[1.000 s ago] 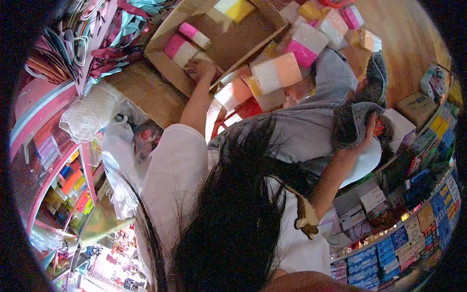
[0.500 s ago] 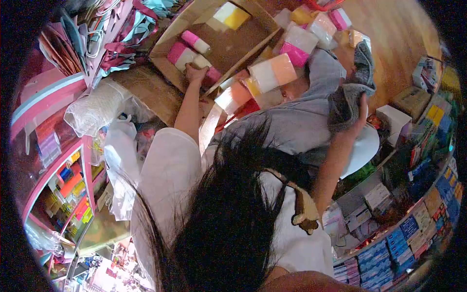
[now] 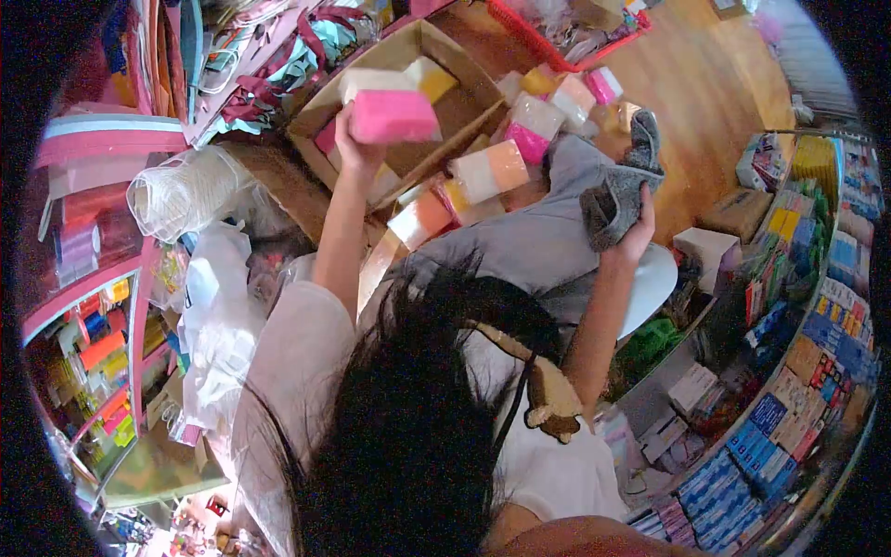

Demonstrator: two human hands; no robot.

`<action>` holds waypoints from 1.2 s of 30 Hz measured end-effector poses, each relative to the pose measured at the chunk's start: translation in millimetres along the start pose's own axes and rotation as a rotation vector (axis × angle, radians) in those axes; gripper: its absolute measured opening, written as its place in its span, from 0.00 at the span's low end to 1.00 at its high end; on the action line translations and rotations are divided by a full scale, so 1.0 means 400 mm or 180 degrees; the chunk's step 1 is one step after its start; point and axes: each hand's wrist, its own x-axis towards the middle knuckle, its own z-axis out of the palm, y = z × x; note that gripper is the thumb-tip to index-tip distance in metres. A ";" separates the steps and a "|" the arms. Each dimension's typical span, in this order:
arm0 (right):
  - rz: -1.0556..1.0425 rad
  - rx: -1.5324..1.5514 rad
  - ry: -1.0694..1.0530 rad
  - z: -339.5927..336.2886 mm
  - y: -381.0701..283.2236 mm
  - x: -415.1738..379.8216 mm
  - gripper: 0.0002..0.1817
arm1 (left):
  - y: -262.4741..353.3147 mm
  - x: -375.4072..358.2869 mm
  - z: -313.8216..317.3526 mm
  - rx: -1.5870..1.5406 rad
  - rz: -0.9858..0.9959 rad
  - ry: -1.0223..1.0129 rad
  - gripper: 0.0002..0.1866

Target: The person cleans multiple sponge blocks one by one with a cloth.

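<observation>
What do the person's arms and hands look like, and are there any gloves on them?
The left hand and right hand have no gloves on. Both forearms are bare, with no watch or bracelet that I can spot. The left sleeve is white, loose and short. Rings would be too small to tell.
</observation>
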 end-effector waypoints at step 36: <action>-0.2719 -0.3228 0.0869 -0.019 -0.414 -0.045 0.20 | -0.396 -0.563 0.802 0.0372 -0.2904 -0.3001 0.22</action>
